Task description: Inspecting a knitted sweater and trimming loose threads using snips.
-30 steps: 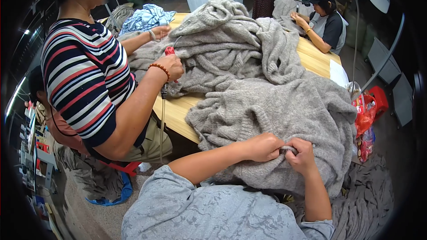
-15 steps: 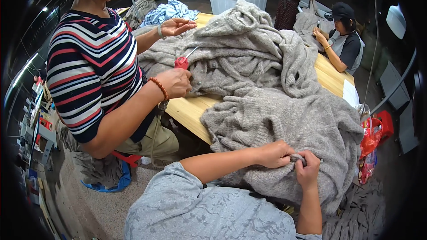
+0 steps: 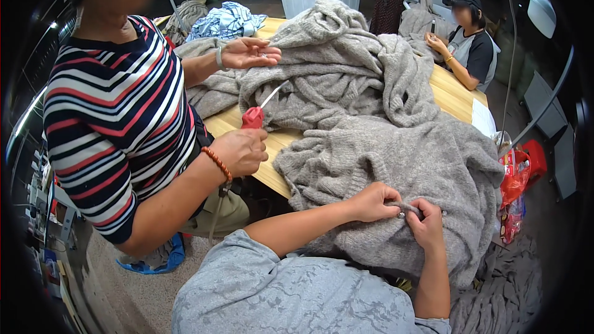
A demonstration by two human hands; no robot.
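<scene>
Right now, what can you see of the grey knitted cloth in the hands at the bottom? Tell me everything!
The grey knitted cloth looks soft and fuzzy, with a ribbed band. It lies rumpled over the near end of the wooden table, beside more grey knitting. The left hand and right hand pinch a narrow fold. Small shiny spots show by the hands, too tiny to name.

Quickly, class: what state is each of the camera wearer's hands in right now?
Left hand: closed, pinching the grey fuzzy knitted garment.
Right hand: closed, pinching the same garment close by.
</scene>
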